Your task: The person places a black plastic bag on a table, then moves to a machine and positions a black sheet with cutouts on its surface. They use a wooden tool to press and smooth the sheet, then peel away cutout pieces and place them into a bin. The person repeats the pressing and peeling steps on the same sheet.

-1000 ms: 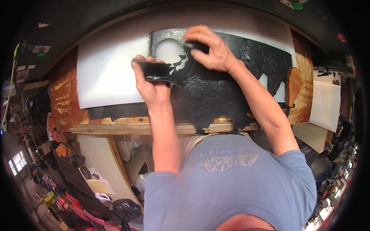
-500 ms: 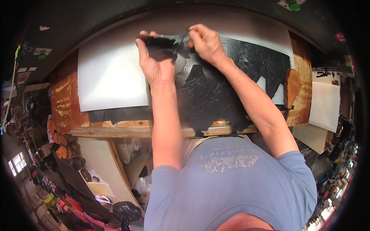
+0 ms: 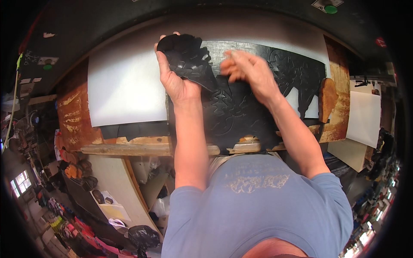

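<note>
My left hand (image 3: 183, 87) is raised over the work surface, its fingers and thumb wrapped round a stack of black cut pieces (image 3: 183, 53) with jagged, layered edges, which look like leather. To the right, my right hand (image 3: 249, 71) hovers over a large black sheet (image 3: 232, 105). Its fingers are loosely bent and apart, a little blurred, and nothing shows in them. Curved and zigzag cut lines run across the sheet, and holes at its right let the white board (image 3: 124, 86) beneath show through.
A brown block with a rounded outline (image 3: 328, 99) stands at the sheet's right edge. Along the near side runs a worn wooden rail (image 3: 124, 149). A dark machine beam with green buttons (image 3: 330, 9) spans the far side. Shelving and a black plastic bag (image 3: 143, 236) are at lower left.
My right hand has moved away from the stack, to the right and nearer me. The stack in my left hand has turned, showing its jagged edges.
</note>
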Demonstrator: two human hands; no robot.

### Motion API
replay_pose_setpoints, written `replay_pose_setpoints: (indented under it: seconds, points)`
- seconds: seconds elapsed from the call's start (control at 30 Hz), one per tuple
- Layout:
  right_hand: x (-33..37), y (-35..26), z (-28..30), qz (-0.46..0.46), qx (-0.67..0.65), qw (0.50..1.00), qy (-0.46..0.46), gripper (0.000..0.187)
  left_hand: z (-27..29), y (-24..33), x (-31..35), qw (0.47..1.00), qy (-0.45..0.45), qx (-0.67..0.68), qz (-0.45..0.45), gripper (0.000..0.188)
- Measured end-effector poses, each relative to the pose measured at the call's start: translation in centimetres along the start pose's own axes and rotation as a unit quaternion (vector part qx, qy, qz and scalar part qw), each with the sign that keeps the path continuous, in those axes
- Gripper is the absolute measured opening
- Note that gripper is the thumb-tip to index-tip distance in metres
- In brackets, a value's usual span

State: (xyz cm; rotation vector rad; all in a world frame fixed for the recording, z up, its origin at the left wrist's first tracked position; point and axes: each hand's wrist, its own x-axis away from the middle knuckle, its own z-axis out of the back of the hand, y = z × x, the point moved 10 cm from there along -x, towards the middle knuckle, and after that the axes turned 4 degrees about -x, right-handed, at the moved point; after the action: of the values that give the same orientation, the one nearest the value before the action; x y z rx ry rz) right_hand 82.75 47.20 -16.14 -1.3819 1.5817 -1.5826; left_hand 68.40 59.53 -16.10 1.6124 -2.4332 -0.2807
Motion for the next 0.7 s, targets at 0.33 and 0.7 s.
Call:
replay_pose_setpoints:
  seconds: [0.33,0.7]
  points:
    - [3.2,1.5,-1.5,-0.042,0.054,0.996,-0.056,0.039,2.6,0.3,6.2,0.986,0.062,-0.152,0.041,0.037]
    - [5.0,-1.4,-0.3,0.004,0.148,0.978,-0.145,0.034,4.3,0.0,14.9,0.959,0.077,-0.225,0.157,0.04]
